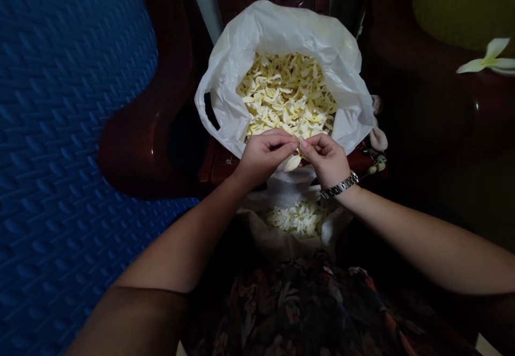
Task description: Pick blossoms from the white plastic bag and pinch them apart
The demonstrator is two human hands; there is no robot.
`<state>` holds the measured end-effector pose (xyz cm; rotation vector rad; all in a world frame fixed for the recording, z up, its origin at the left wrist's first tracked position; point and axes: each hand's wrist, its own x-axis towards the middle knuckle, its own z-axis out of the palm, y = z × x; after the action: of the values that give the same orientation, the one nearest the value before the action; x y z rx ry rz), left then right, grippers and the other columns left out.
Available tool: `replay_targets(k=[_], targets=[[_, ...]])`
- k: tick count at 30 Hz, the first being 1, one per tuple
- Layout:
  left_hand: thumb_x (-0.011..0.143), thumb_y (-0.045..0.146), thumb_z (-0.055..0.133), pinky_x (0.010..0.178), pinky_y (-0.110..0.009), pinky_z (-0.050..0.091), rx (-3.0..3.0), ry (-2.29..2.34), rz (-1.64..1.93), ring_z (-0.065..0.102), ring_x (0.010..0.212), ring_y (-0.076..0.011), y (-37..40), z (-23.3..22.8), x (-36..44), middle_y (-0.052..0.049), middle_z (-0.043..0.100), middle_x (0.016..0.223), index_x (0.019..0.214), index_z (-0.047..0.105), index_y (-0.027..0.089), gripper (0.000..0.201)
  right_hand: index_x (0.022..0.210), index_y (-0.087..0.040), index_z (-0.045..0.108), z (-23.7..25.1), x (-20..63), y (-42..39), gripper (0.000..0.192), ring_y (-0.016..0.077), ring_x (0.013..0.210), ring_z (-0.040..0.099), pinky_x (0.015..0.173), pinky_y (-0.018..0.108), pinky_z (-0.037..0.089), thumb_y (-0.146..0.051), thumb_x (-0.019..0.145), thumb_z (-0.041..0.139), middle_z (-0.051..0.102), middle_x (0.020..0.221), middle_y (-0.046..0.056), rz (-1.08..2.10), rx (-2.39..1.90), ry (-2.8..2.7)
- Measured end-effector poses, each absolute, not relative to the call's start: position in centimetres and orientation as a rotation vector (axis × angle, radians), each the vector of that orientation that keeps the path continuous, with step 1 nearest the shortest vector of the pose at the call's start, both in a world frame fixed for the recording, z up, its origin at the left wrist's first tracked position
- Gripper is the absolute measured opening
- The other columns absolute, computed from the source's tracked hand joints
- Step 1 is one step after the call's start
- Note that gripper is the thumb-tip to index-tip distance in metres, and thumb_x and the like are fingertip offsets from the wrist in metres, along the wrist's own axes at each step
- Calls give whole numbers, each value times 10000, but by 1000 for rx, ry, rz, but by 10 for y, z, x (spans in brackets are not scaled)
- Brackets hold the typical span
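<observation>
Between the fingertips of my left hand (pixel 267 152) and my right hand (pixel 325 157) is a pale yellow-white flower (pixel 293 162), its petals hanging below the fingers. Both hands are closed in a pinch and meet at the flower's upper end, which the fingers partly cover. Just beyond them a white plastic bag (pixel 346 77) stands wide, with a heap of cream-yellow flowers (pixel 285 90) inside. Below my hands, nearer my body, a second pale bag (pixel 261 232) holds whiter petals (pixel 298 217). A metal watch band (pixel 341 185) circles my right wrist.
The plastic bag rests on a dark red wooden seat (pixel 221 162). A curved wooden armrest (pixel 129 141) and blue textured matting (pixel 60 184) lie at the left. At the right, a loose white flower (pixel 488 60) sits on another wooden armrest (pixel 483 95).
</observation>
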<state>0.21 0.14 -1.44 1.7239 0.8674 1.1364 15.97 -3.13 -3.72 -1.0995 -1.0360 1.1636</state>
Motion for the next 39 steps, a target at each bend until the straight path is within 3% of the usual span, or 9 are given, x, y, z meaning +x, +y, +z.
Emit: replay_targets(k=[17, 39], targets=[[792, 244, 731, 849, -294, 562, 1656, 928, 1106, 686, 847, -158, -1, -14, 4, -52, 756, 865, 745, 775, 184, 88, 764, -231, 615, -43, 159, -31, 414, 141, 657, 549, 665, 312, 477, -625, 779, 741, 620, 705, -10, 854, -1170, -1209], [726, 198, 664, 700, -260, 507, 1551, 1043, 1163, 615, 714, -124, -3, -17, 13, -22, 692, 721, 654, 690, 166, 83, 784, -235, 600, -41, 151, -37, 424, 133, 591, 576, 561, 301, 503, -609, 735, 795, 624, 707, -9, 1006, -1132, -1081]])
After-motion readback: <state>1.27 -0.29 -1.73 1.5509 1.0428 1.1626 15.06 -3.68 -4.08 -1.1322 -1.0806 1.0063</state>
